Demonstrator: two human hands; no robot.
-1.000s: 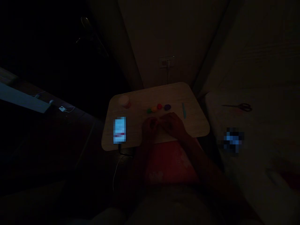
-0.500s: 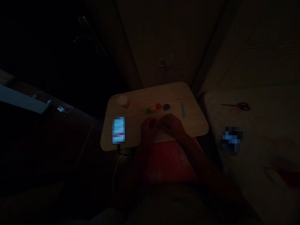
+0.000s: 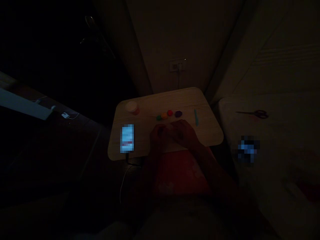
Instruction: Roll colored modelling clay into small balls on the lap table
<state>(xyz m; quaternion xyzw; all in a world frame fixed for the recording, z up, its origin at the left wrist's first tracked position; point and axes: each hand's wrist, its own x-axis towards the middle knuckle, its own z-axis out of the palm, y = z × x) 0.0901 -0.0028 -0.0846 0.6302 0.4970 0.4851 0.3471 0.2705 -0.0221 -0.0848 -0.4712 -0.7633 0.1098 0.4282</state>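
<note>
In dim light my left hand [image 3: 158, 135] and my right hand [image 3: 185, 133] are close together over the front half of a small wooden-topped table [image 3: 147, 101]. The fingers of both are curled inward and closed; whatever they pinch is too dark to make out. Just beyond them lies a row of small clay-like lumps: green [image 3: 159, 118], orange [image 3: 164, 116], red [image 3: 170, 113] and purple [image 3: 178, 114]. To the right of the row rests a flat turquoise tool [image 3: 196, 117], like a plastic modelling knife.
A pale-lidded tub [image 3: 132, 108] stands at the table's back left. A lit phone [image 3: 127, 138] with a cable lies at the left front. On the pale surface to the right are scissors [image 3: 253, 114] and a blurred blue-lit object [image 3: 247, 148]. Behind is a wall socket [image 3: 177, 65].
My right hand's fingers have shifted slightly, and a little more gap shows between the hands. The objects on the table stay in place; the view has moved a touch.
</note>
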